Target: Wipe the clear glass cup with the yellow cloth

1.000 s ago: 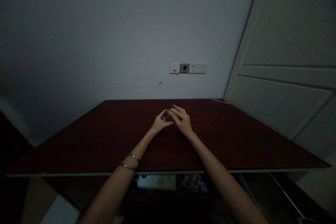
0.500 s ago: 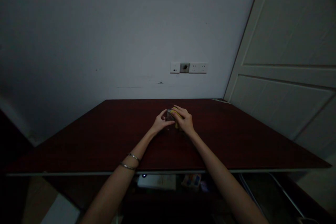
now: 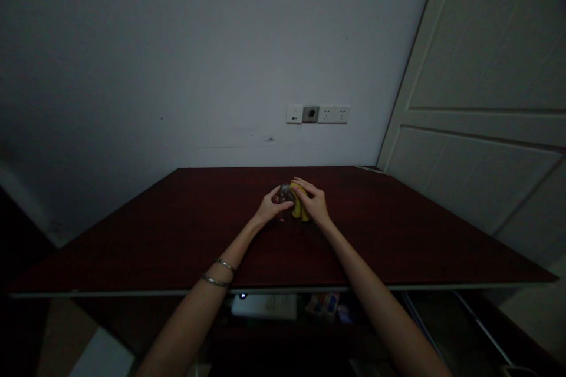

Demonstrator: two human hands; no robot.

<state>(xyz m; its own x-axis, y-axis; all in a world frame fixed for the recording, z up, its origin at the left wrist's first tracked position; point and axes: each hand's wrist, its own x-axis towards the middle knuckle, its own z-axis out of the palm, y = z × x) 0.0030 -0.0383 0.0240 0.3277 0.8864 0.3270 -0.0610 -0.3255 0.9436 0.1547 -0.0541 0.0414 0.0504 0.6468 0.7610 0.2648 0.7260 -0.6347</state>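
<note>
A small, clear, rounded vessel (image 3: 286, 192), which looks like glass, sits between my hands above the desk (image 3: 186, 235). My left hand (image 3: 267, 208) grips it from the left, thumb in front and fingers behind. Bunched in my right hand (image 3: 315, 204) is a yellow cloth (image 3: 297, 208), pressed against the vessel's right side with its lower folds hanging down. My fingers and the cloth hide part of the vessel, and dim light leaves its exact kind unclear.
Behind the desk rises a pale wall with a row of sockets (image 3: 318, 114). A white panelled door (image 3: 486, 177) stands along the right side. Beneath the front edge, a shelf holds a white box (image 3: 265, 306) and a colourful packet (image 3: 322, 305).
My right hand has shifted slightly, and more of the yellow cloth now hangs below its fingers. The vessel has turned a little in my left hand, which stays in place.
</note>
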